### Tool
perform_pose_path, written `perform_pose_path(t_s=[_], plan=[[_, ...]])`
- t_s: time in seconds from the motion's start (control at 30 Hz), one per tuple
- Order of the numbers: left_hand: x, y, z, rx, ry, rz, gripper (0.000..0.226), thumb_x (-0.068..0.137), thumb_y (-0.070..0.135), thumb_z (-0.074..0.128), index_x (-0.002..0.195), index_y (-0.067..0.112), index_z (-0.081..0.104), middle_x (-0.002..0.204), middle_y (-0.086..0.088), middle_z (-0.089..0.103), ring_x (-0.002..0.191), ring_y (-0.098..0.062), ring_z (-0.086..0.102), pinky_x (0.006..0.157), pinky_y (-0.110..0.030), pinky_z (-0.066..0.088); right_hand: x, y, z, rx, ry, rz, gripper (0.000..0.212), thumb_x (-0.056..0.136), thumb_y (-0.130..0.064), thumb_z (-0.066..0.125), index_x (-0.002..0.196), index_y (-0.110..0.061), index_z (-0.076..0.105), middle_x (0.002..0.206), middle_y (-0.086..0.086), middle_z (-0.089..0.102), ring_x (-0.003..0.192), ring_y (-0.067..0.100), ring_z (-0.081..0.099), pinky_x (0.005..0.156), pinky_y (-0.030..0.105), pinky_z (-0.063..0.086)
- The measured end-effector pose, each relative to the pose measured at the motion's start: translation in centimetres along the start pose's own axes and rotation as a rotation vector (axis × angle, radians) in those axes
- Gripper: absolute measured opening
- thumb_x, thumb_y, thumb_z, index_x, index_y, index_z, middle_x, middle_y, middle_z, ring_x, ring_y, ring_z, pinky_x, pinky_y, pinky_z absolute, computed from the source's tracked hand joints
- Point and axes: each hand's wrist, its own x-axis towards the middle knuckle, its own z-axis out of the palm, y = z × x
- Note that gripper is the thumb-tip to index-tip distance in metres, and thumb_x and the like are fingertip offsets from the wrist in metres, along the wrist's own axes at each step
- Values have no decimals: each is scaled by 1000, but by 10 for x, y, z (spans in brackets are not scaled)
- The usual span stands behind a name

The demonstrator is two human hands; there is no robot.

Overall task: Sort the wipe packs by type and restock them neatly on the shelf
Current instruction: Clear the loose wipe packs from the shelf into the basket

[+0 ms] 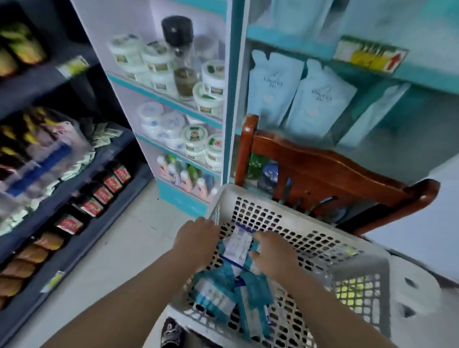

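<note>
Teal-and-white soft plastic wipe packs (pixel 232 287) in white perforated plastic basket (pixel 351 264) are gripped by left hand (pixel 196 241) and right hand (pixel 274 254); types could be mixed if grabbed together.

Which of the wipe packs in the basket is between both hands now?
The white pack with the blue edge, at the top of the pile, between left hand and right hand. The teal packs lie lower, nearer the person.

Teal-and-white wipe packs (pixel 232 287) in a white perforated basket (pixel 313 232)
</note>
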Motion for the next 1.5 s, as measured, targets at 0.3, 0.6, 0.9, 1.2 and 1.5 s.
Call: perform_pose_path(t_s=[0.3, 0.6, 0.9, 1.2, 1.5], plan=[[-110, -103, -96, 57, 152, -371, 33, 92, 10, 54, 124, 18, 54, 123, -3, 54, 115, -24, 55, 84, -34, 47, -27, -127, -91, -180, 216, -342, 43, 93, -35, 54, 134, -25, 49, 129, 3, 56, 122, 24, 50, 96, 36, 44], [-219, -237, -132, -3, 335, -620, 31, 91, 15, 54, 122, 17, 51, 114, -4, 56, 108, -24, 54, 75, -36, 47, -44, -296, -142, -248, 402, -686, 41, 92, -31, 56, 130, -20, 52, 122, 4, 58, 116, 26, 51, 89, 36, 45], [-296, -381, -150, 48, 494, -774, 26, 91, 21, 54, 117, 18, 54, 117, -2, 56, 115, -23, 50, 84, -37, 49, -37, -464, -172, -232, 544, -896, 46, 92, -36, 57, 136, -23, 50, 129, 0, 56, 122, 22, 50, 93, 34, 45], [-326, -487, -168, 38, 508, -886, 26, 94, 21, 49, 119, 17, 53, 118, -4, 55, 114, -24, 50, 78, -36, 47, -13, -592, -183, -199, 605, -1000, 42, 93, -37, 57, 133, -24, 53, 128, -3, 58, 121, 19, 51, 91, 32, 46], [-286, -580, -181, -7, 481, -999, 26, 94, 28, 49, 118, 17, 54, 120, -3, 55, 118, -23, 48, 79, -37, 48, 72, -686, -204, -271, 534, -1075, 48, 93, -39, 56, 137, -25, 48, 131, -2, 55, 123, 19, 48, 95, 35, 47]])
